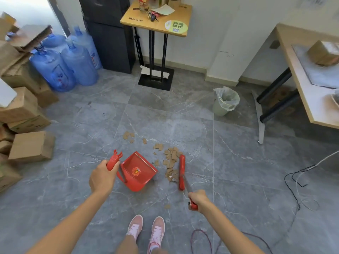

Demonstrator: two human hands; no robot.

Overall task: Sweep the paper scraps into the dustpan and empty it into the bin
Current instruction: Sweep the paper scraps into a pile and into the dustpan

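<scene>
1. Though the cardboard boxes (pixel 31 145) crowd the left edge of the floor, they stand well apart from the work and leave that side free.
2. The left hand (pixel 102 177) has its fingers curled round the top of the upright handle of the red dustpan (pixel 137 171). The pan rests on the tiles, and its open lip seems turned toward the litter on its right.
3. The paper scraps (pixel 171 160) lie on the floor between pan and brush, none yet inside the pan. A smaller scatter (pixel 128 135) sits farther out, and one stray piece (pixel 167 206) lies near the feet.
4. The red broom (pixel 182 172) has its head down just right of the main pile. The right hand (pixel 197 199) grips the end of its shaft.
5. The step in hand looks like the sweep itself. The next move probably calls for a short leftward pull of the brush with the pan's lip kept flat to the tile. Gathering the outlying pieces would come after that.
6. The bin (pixel 225 101), lined with a bag, stands ahead and to the right, well apart, with bare floor between it and the pile.
7. Further right, the black legs under the desk (pixel 302 79) and a loose cable (pixel 293 180) hem that side in. A loaded pan is best carried straight to the bin, not swung wide.
</scene>
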